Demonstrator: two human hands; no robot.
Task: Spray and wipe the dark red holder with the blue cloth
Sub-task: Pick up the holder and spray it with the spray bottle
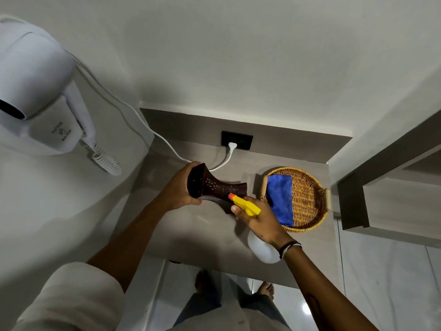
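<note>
My left hand grips the wide end of the dark red holder, an hourglass-shaped piece with small pale marks, and holds it on its side above the counter. My right hand holds a spray bottle with a yellow trigger head and an orange nozzle. The nozzle points at the holder's narrow middle, almost touching it. The bottle's white body shows below my wrist. The blue cloth lies folded in a wicker basket to the right of my hands.
A grey counter fills a narrow niche between white walls. A wall-mounted white hair dryer hangs at the left, and its cord runs to a black socket behind the holder. A shelf edge juts out at the right. My feet stand on a glossy floor below.
</note>
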